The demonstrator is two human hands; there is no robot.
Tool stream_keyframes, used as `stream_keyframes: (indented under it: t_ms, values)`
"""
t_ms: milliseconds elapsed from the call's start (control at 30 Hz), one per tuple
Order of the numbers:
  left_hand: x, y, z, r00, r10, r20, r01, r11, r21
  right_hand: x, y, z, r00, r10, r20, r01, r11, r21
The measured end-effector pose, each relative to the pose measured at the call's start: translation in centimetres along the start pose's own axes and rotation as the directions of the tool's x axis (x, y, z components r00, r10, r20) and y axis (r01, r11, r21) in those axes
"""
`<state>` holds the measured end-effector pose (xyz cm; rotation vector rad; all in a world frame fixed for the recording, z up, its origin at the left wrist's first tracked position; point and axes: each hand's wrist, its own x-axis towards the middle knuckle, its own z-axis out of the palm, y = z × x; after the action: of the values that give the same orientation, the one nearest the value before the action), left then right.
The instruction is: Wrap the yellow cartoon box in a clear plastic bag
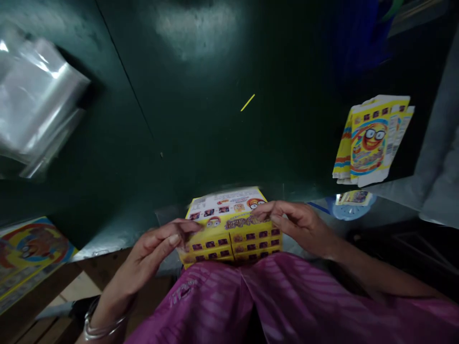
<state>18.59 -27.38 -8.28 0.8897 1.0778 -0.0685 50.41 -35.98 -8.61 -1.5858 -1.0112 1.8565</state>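
A yellow printed cardboard carton (pixel 229 241) rests at my lap, with a white printed panel (pixel 225 203) folded out at its far side. It bears rows of small pictures and a cartoon face. My left hand (pixel 161 243) grips its left end, with the fingers across the front. My right hand (pixel 294 222) curves over its upper right edge, fingertips on the printed title. A bangle (pixel 103 325) circles my left wrist. The carton's lower edge is hidden behind my purple garment (pixel 229 301).
A stack of flat yellow cartons (pixel 371 141) lies to the right on a dark green surface (pixel 201 119). Clear plastic bags (pixel 36 100) lie at upper left. A printed sheet (pixel 32 258) sits at lower left, and a blue round object (pixel 353 210) beyond my right hand.
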Motion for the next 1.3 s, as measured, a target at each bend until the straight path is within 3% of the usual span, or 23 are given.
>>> stream_keyframes:
  t_ms: [133,233,367,467,633,800,933,1033,1167,1300]
  values:
    - [0.6,1.0,0.0,0.988,-0.046,0.148,0.05,0.998,-0.026,1.1,-0.3,-1.3,0.935,-0.102,0.339,0.127,0.991,-0.053]
    - [0.8,1.8,0.4,0.984,-0.047,0.173,0.058,0.996,-0.064,1.5,-0.4,-1.8,0.909,-0.05,0.413,0.069,0.997,-0.031]
    - [0.8,1.9,0.8,0.99,-0.063,0.123,0.079,0.988,-0.132,1.4,-0.4,-1.6,0.928,0.037,0.37,-0.05,0.998,0.025]
    - [1.1,1.1,0.5,0.985,-0.096,0.144,0.121,0.977,-0.177,1.4,-0.1,-1.1,0.936,0.1,0.338,-0.145,0.983,0.11]
    - [2.2,-0.4,0.1,0.978,-0.155,0.138,0.187,0.944,-0.273,1.6,0.6,-0.5,0.955,0.157,0.251,-0.214,0.952,0.22]
    - [2.8,-1.4,0.3,0.988,-0.146,0.045,0.152,0.924,-0.352,1.4,1.2,-0.2,0.954,0.279,0.107,-0.299,0.909,0.291]
    - [3.3,-2.4,0.6,0.99,-0.134,-0.047,0.101,0.895,-0.435,1.4,1.5,0.3,0.956,0.292,-0.008,-0.273,0.902,0.334]
    - [3.6,-2.8,0.6,0.986,-0.142,-0.09,0.077,0.857,-0.51,1.6,1.7,0.5,0.947,0.319,-0.03,-0.28,0.87,0.405]
    - [3.7,-2.7,0.3,0.981,-0.192,-0.007,0.141,0.746,-0.651,2.0,2.2,0.3,0.922,0.387,0.006,-0.329,0.775,0.54]
    - [3.6,-2.3,-0.2,0.956,-0.287,0.063,0.251,0.687,-0.682,2.1,2.5,0.1,0.913,0.407,0.032,-0.35,0.74,0.573]
